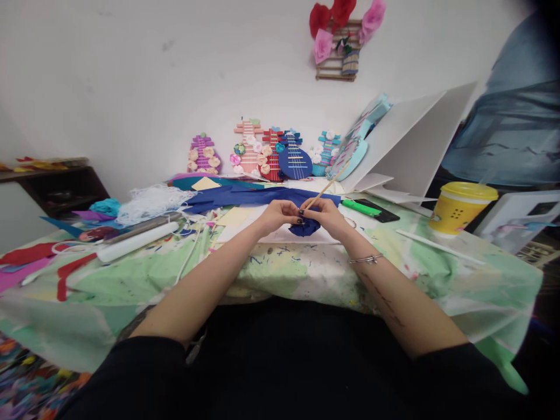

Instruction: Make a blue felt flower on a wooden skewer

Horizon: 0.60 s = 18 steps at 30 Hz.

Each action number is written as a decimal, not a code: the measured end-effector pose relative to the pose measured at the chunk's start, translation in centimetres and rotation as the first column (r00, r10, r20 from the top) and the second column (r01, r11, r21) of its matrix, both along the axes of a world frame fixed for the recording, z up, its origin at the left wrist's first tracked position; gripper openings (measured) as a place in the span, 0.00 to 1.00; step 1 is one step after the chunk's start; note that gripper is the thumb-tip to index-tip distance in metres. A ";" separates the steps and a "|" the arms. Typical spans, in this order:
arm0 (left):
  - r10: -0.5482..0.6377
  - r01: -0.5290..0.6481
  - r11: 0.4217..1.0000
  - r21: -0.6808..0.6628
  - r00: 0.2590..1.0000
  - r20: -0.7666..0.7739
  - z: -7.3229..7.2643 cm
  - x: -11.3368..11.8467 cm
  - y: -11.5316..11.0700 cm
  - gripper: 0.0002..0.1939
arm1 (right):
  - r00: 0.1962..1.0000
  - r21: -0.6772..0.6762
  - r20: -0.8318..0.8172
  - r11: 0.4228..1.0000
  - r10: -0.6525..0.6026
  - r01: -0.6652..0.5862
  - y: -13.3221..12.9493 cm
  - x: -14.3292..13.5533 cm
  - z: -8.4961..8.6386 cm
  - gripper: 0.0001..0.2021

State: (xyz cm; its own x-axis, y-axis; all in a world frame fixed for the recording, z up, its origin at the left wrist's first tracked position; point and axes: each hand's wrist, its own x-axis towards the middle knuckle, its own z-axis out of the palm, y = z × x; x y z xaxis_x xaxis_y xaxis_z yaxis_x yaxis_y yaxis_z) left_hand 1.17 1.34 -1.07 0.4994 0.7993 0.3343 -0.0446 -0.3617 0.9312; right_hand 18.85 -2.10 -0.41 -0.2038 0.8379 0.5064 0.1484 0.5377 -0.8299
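A dark blue crepe-paper flower [305, 228] hangs beneath my fingertips at the middle of the table's near side. My left hand [279, 217] pinches the flower at its gathered top. Close beside it, my right hand [329, 218] is closed on a thin wooden stick [324, 189], which slants up and to the right from the fingertips. The right fingers also touch the flower's top, and the stick's lower end is hidden among them. Behind my hands lie strips of blue crepe paper [262, 197], and white paper [280, 235] is under them.
Several decorated paper lutes [296, 162] lean on the back wall. A white glue gun [137, 242] and white shredded paper [153, 204] lie left. On the right are a green utility knife [361, 207], a black phone [385, 213], a yellow cup [462, 209] and a white stick [441, 245].
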 end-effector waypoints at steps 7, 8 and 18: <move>-0.029 0.030 0.999 0.027 1.000 -0.009 0.4 -0.4 -0.3 0.19 | 1.000 0.026 0.007 1.000 -0.016 0.016 0.1 0.2 0.0 0.07; -0.032 0.032 0.999 0.027 0.999 -0.010 0.5 -0.4 -0.3 0.19 | 1.000 0.025 0.007 0.999 -0.021 0.020 0.1 0.2 0.0 0.07; 0.030 -0.030 1.000 0.006 0.999 -0.015 1.0 -0.4 -0.8 0.16 | 0.998 0.014 -0.046 0.999 -0.037 0.037 0.3 0.3 -0.1 0.14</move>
